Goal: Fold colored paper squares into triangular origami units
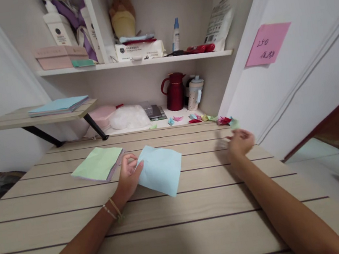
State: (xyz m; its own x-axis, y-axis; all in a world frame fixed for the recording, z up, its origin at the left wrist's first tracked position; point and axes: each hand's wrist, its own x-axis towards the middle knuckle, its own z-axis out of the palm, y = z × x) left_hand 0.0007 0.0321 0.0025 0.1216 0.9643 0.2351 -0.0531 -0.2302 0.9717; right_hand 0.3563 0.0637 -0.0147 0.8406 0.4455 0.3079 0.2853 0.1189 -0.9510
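Sheet, light blue, over the table, its left edge pinched between the thumb and fingers of the left hand. To its left lies a stack topped with green paper. The right hand, well apart, is at the table's far right with fingers curled, near a small green piece; given the motion blur, whether those fingers grip anything cannot be told. Small coloured papers form a loose row along the far edge, in front of a red jug and a pale cup.
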